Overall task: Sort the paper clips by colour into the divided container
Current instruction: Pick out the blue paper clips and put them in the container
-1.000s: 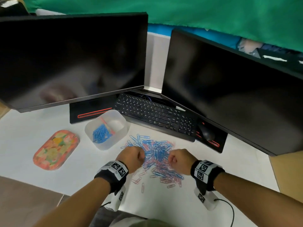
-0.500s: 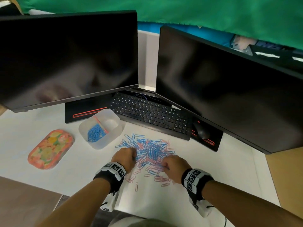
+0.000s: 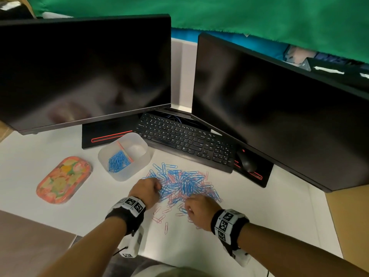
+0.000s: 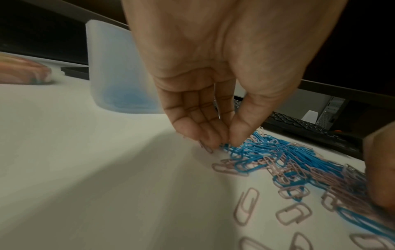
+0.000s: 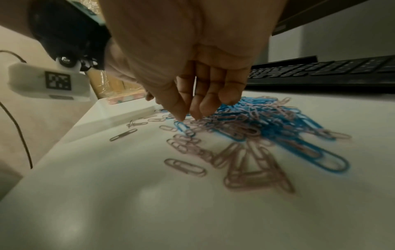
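Two hands are working the mixed pile point(image 3: 180, 185) on the table point(image 3: 79, 212): our left hand point(image 3: 146, 191) is pinching blue clips point(image 4: 239, 149) at its nine-o'clock edge, our right hand point(image 3: 199, 210) hovering loose-fingered at six. We are eyeing the divided container point(image 3: 139, 166), lying toward ten o'clock, nearer the left grip.

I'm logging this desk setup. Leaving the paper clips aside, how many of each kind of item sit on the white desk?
Black flat monitors: 2
Black keyboard: 1
Black mouse: 1
Translucent divided plastic container: 1
Floral oval tin: 1
Total: 6
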A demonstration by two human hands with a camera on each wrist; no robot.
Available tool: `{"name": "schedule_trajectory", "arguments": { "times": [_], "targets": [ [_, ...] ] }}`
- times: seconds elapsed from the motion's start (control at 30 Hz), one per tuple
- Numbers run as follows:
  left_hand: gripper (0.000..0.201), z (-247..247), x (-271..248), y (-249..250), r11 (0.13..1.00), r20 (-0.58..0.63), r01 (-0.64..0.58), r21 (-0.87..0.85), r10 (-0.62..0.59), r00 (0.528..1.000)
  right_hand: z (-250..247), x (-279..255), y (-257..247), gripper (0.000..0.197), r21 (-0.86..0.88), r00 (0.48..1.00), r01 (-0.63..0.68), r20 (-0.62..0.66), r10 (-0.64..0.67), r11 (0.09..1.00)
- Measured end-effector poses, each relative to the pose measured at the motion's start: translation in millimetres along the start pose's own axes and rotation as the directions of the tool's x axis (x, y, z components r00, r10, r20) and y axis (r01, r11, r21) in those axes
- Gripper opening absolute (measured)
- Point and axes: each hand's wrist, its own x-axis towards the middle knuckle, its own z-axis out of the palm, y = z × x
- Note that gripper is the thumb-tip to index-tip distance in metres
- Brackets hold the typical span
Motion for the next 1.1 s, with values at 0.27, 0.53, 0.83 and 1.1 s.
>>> {"name": "schedule_trajectory", "arguments": {
  "times": [0.27,0.53,0.83,1.1],
  "targets": [
    [0.006,3,2,4,0.999,-0.009,-0.013,0.032,0.013,1.000,12,10,-8,0.016,-0.021,0.998,-0.049,0.027,0.050,0.999],
    [0.010,2,6,10,0.987,-0.001,-0.034,0.157,0.035,0.999,17,14,-12,0.022,-0.049,0.999,-0.030,0.037,0.032,0.998],
    [0.014,-4,5,10,0.997,-0.038,-0.040,0.071,0.042,0.998,1,11,1,0.025,0.258,0.990,-0.131,-0.021,0.141,0.957],
    [0.031,-12,9,10,0.960,-0.041,-0.058,-0.272,0.049,0.998,-28,15,39,0.023,0.618,0.913,-0.333,0.023,0.407,0.712]
  ]
}}
